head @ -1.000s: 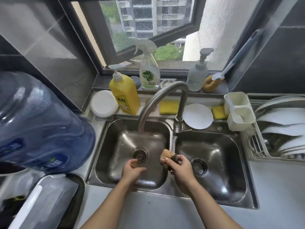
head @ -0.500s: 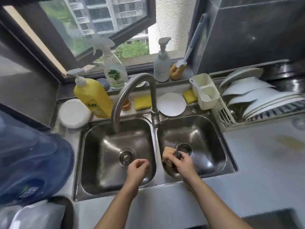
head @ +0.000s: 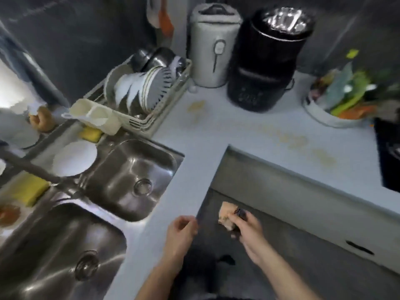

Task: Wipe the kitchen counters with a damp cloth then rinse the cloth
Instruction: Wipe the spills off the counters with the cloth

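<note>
My right hand (head: 249, 228) grips a wadded tan and dark cloth (head: 226, 214), held in the air in front of the corner of the pale L-shaped counter (head: 216, 131). Yellowish stains (head: 298, 141) streak the counter's right leg, and another stain (head: 195, 107) lies near the dish rack. My left hand (head: 180, 231) hovers over the counter's front edge beside the sink with its fingers loosely curled, holding nothing. The double steel sink (head: 129, 176) lies to the left. The frame is blurred by motion.
A dish rack (head: 138, 94) full of plates stands behind the sink. A white canister (head: 213, 46) and a black cooker (head: 266, 61) stand in the counter's corner. A bowl of vegetables (head: 339, 100) sits at the right, next to a dark hob (head: 389, 156). Yellow sponges (head: 28, 189) lie by the faucet.
The view has swung right from the sink to the counter corner. My right hand has carried the cloth out of the sink basin, and my left hand has moved off the sink with it.
</note>
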The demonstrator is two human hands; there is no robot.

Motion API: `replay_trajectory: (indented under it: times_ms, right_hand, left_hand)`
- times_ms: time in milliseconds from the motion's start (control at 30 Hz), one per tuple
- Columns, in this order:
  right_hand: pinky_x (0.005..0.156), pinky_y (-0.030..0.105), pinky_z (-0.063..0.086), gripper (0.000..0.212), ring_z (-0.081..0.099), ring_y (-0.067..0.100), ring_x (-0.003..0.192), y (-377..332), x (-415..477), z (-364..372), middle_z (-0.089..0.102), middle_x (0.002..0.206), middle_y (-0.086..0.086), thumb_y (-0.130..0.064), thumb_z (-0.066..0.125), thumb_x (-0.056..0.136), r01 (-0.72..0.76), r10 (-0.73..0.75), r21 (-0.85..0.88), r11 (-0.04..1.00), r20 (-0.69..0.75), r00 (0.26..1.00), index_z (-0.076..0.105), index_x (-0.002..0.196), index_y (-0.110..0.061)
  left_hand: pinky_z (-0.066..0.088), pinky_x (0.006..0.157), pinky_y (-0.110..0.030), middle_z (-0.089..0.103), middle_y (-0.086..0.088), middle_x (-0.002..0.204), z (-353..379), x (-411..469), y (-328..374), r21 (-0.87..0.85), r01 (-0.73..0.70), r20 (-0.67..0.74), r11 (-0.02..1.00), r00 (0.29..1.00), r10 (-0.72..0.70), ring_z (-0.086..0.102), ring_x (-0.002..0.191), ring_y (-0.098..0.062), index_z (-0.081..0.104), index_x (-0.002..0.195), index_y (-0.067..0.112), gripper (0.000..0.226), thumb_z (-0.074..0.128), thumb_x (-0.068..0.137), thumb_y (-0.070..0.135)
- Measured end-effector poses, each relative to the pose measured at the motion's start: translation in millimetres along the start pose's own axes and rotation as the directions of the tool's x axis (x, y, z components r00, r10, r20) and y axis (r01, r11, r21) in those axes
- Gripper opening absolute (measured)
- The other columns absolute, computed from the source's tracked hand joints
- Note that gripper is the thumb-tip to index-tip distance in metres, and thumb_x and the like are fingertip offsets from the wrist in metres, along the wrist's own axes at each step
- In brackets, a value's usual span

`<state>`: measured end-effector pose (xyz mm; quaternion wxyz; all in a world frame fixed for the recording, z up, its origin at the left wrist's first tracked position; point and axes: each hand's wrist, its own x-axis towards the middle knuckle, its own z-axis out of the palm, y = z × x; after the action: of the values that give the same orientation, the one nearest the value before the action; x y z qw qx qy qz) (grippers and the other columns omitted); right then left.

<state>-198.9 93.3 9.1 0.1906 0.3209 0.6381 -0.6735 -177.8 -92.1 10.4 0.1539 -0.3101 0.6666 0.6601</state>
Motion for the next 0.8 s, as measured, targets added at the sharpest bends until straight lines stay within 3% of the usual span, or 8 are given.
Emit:
replay_trajectory:
  times_ms: [67,167,400,667,800]
  right_hand:
    - [0.056,0.029,0.044,0.019,0.062,0.02,0.083,13,-14,-49,0.072,0.099,0.009,-0.021,0.073,0.085,0.007,0.003,0.093,0.996,-0.107,0.994,0.066,0.102,-0.014]
    - [0.059,0.031,0.045,0.017,0.062,0.022,0.081,36,-38,-115,0.073,0.097,0.011,-0.021,0.074,0.084,0.032,0.026,0.224,0.974,-0.25,0.968,0.067,0.097,-0.014]
    - [0.054,0.029,0.043,0.03,0.064,0.022,0.077,126,-107,-298,0.074,0.093,0.013,-0.024,0.079,0.078,0.157,0.169,0.526,0.836,-0.52,0.837,0.068,0.103,-0.01]
    - [0.053,0.026,0.044,0.02,0.061,0.017,0.066,204,-183,-488,0.071,0.087,0.008,-0.019,0.074,0.084,0.307,0.294,0.629,0.714,-0.668,0.684,0.065,0.1,-0.011]
    - [0.056,0.025,0.044,0.026,0.071,0.023,0.086,230,-205,-560,0.074,0.097,0.009,-0.028,0.072,0.086,0.335,0.362,0.669,0.663,-0.678,0.639,0.064,0.106,-0.014]
  left_hand:
    - [0.042,0.062,-0.027,0.061,0.001,0.064,38,-10,0,0.11,-0.046,0.12,0.993,0.992,0.033,0.054,0.064,-0.014,0.065,0.064,0.017,0.019,0.062,0.081,0.012]
    - [0.049,0.072,-0.033,0.068,0.0,0.071,95,-27,-8,0.218,-0.065,0.241,0.974,0.97,0.011,0.061,0.07,-0.014,0.07,0.075,0.013,0.014,0.063,0.087,0.011]
    - [0.049,0.068,-0.028,0.068,-0.002,0.076,279,-103,-60,0.483,-0.208,0.548,0.851,0.829,-0.108,0.063,0.074,-0.016,0.071,0.086,0.011,0.012,0.06,0.092,0.009]
    - [0.05,0.069,-0.031,0.069,-0.008,0.076,467,-221,-142,0.636,-0.333,0.661,0.696,0.7,-0.269,0.063,0.069,-0.017,0.07,0.087,0.006,0.009,0.063,0.093,0.009]
    - [0.051,0.062,-0.029,0.067,-0.007,0.067,543,-273,-166,0.666,-0.434,0.704,0.607,0.636,-0.317,0.061,0.066,-0.018,0.069,0.071,0.009,0.021,0.064,0.09,0.013]
